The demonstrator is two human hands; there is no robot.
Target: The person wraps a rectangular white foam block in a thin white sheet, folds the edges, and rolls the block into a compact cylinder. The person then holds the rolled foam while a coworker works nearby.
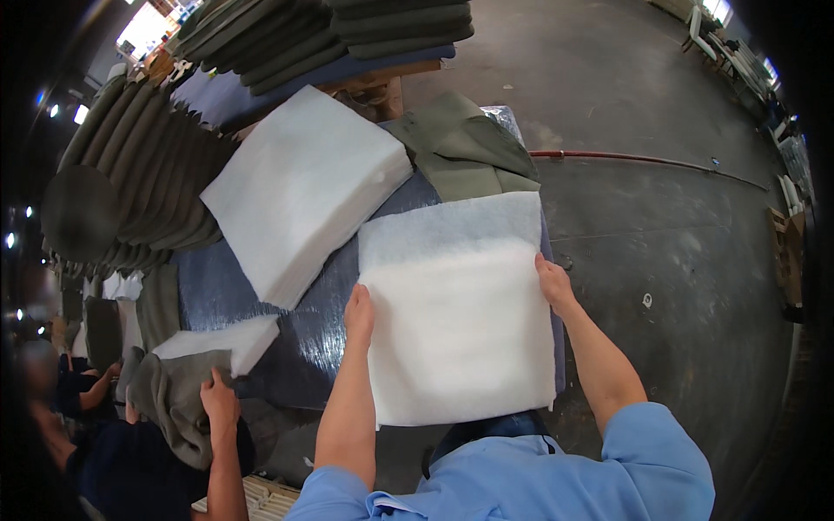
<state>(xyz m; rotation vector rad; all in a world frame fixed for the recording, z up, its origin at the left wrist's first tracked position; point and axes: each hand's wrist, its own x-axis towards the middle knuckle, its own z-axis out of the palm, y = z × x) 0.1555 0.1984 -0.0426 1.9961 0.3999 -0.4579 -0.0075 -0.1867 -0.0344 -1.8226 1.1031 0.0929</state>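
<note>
Head view: holding a white padding sheet [460, 339] by its sides, in left grip [359, 317] and right grip [553, 282], over a shiny blue bench [304, 347]. Sharing that surface with a white padding stack [295, 174] and olive cloth [469, 156]. Bordered at right by grey floor [669, 260].

White glare streaks the blue tabletop [317, 339]; edges curve darkly.

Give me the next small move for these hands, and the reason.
Probably gently square up the white padding: the left hand and right hand hold opposite side edges, and the far strip looks greyer and thinner than the rest, so the layers may not line up.
</note>
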